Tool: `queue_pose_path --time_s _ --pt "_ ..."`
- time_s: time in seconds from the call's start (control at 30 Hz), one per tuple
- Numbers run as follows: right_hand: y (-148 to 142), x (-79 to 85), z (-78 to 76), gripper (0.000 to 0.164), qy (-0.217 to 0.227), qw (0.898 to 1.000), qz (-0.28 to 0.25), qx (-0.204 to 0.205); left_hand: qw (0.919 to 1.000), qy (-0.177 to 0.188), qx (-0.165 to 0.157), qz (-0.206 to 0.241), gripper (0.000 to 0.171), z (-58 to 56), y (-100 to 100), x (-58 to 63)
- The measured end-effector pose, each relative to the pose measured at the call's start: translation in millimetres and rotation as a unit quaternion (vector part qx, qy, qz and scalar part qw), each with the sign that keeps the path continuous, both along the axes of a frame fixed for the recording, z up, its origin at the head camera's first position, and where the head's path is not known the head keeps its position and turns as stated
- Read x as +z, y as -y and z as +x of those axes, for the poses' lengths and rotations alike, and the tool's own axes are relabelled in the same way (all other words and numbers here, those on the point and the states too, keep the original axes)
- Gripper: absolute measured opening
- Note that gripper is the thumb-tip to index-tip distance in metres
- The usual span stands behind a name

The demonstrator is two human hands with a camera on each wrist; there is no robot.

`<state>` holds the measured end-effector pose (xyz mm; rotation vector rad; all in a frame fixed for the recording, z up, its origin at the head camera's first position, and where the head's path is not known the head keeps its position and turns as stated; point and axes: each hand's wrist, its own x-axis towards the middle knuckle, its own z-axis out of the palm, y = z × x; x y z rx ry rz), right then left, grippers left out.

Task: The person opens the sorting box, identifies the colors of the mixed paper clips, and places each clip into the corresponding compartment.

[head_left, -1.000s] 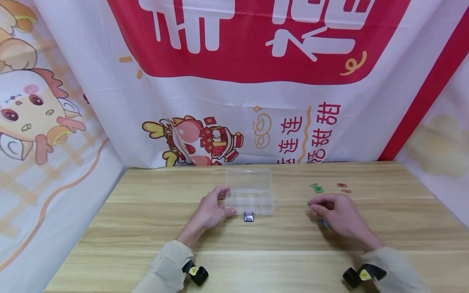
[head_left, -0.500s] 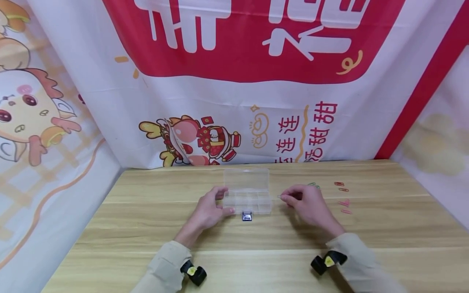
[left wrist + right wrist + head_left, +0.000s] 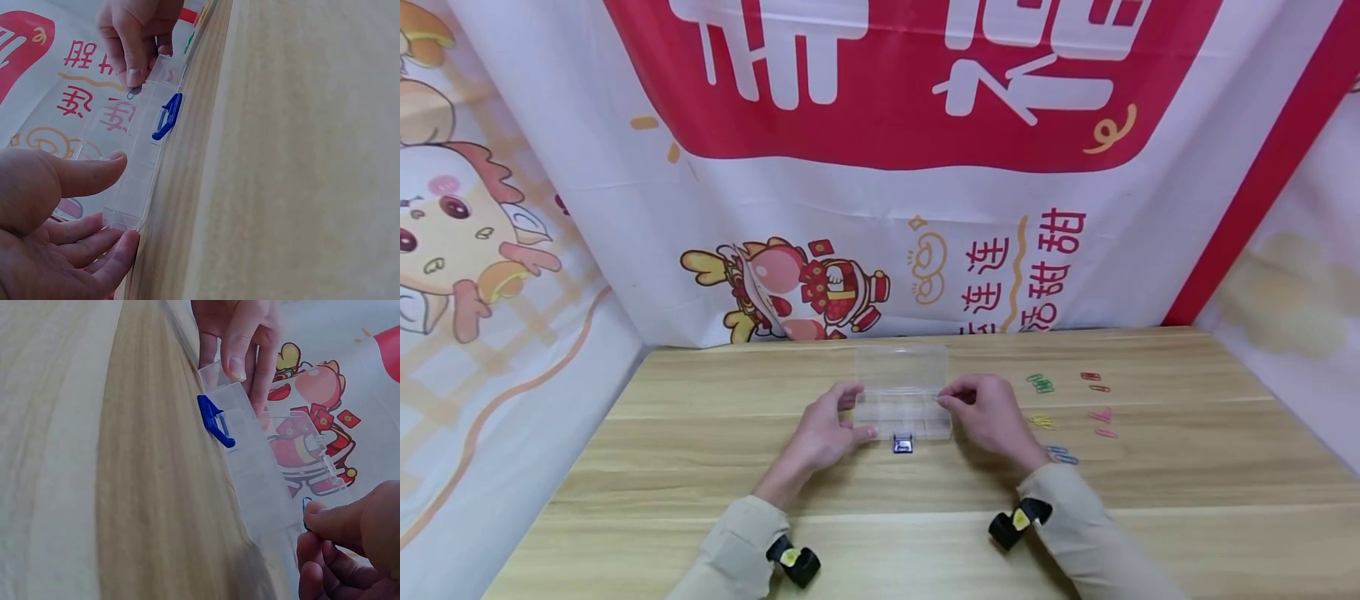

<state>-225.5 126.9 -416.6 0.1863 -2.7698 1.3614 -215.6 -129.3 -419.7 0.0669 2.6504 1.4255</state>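
A clear plastic compartment box [image 3: 891,430] lies on the wooden table with its lid [image 3: 901,367] raised at the back and a blue latch [image 3: 903,444] at the front. My left hand [image 3: 825,428] grips the box's left end, thumb along the front and fingers round the end and back. At the right end, my right hand [image 3: 988,414] pinches a small blue paper clip [image 3: 306,505] between thumb and index finger. In the left wrist view, the paper clip [image 3: 132,94] hangs below the fingertips, close over the box's back compartments.
To the right lie small groups of paper clips: green clips [image 3: 1041,383], red clips [image 3: 1095,382], yellow clips [image 3: 1042,422], pink clips [image 3: 1102,421] and blue clips [image 3: 1062,455]. A printed cloth [image 3: 820,200] hangs behind the table's back edge.
My right hand has moved left from the clip groups to the box's right end, carrying the paper clip. The yellow, pink and blue clips it covered now show. My left hand stays on the box.
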Motion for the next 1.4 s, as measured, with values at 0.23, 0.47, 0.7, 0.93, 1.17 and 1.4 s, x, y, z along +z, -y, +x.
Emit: queue_pose_path --time_s 0.23,0.47,0.7,0.93,1.17,1.4 --pt "5.0 -4.4 -3.5 0.007 -0.004 1.000 0.004 -0.009 1.0000 -0.001 0.000 0.003 0.071 0.2 0.7 -0.3" --pt "5.6 -2.7 -3.1 0.012 0.001 1.000 0.007 -0.015 0.9999 -0.010 -0.007 0.002 0.072 0.3 0.8 0.1" --pt "4.6 0.5 0.1 0.017 0.013 1.000 0.002 -0.012 1.0000 -0.009 -0.003 0.000 0.071 1.5 0.9 2.5" --pt "-11.6 6.5 12.5 0.021 0.026 1.000 -0.002 0.001 1.0000 -0.005 -0.005 0.002 0.072 1.4 1.1 2.4" --pt "-44.2 14.7 25.8 0.023 0.014 1.000 0.025 0.008 1.0000 0.000 0.003 -0.001 0.071 1.8 -0.1 1.7" --pt "-81.2 16.1 36.6 0.025 0.009 0.998 0.066 0.000 1.0000 -0.004 0.003 0.000 0.071 2.4 -0.7 1.9"
